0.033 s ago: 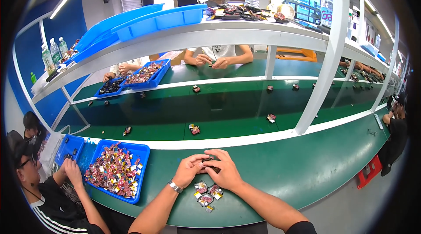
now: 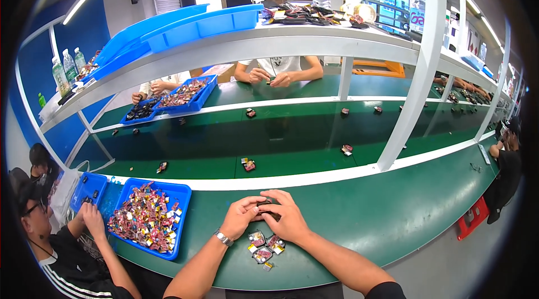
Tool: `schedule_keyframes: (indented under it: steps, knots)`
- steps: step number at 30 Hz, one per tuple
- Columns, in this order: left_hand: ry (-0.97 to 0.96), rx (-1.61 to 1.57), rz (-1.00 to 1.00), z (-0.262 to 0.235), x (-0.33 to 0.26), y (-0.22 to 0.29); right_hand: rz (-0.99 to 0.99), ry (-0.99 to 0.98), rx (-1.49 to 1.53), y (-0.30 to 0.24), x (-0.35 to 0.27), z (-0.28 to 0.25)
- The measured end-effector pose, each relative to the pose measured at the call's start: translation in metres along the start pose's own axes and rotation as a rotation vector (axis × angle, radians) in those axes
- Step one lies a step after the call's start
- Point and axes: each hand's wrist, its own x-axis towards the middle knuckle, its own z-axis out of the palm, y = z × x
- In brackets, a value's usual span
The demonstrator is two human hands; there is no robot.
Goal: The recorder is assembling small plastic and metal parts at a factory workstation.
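Observation:
My left hand (image 2: 240, 217), with a metal-banded watch (image 2: 223, 237) on its wrist, and my right hand (image 2: 287, 216) meet above the green bench. The fingers of both are closed around a small dark piece (image 2: 274, 215), mostly hidden by them. Right below my hands lie three small open dark cases (image 2: 262, 254) with reddish circuit boards and yellow-white parts inside. A loose yellow-and-white piece (image 2: 268, 266) lies nearest to me.
To the left stands a blue tray (image 2: 185, 217) heaped with small reddish boards. A co-worker (image 2: 67, 248) sits beyond it. Ahead, a white frame rail (image 2: 292, 179) borders a green conveyor belt (image 2: 303, 159) carrying scattered units. Overhead is a shelf (image 2: 314, 41) with blue trays.

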Motion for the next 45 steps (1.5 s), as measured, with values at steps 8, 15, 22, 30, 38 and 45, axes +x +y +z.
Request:
schedule_keyframes:
  steps: [8,15,22,30,38,45]
  knots:
    - [-0.016,-0.031,-0.027,0.01,-0.002,0.006,-0.013,0.06,-0.05,-0.004,0.002,-0.007]
    - [-0.004,-0.029,-0.045,0.01,-0.002,0.011,-0.138,0.098,-0.169,0.001,0.005,-0.004]
    - [0.003,-0.042,-0.056,0.009,0.0,0.007,-0.12,0.09,-0.211,-0.001,0.004,-0.003]
    - [0.014,-0.033,-0.033,0.01,0.001,0.003,-0.142,0.136,-0.251,0.001,0.003,0.002]
    - [0.112,0.074,0.012,0.014,0.002,-0.001,-0.142,0.106,-0.257,0.003,0.004,0.003]
    - [0.137,0.173,0.067,0.016,0.001,-0.006,0.204,0.066,0.174,-0.001,0.005,-0.003]
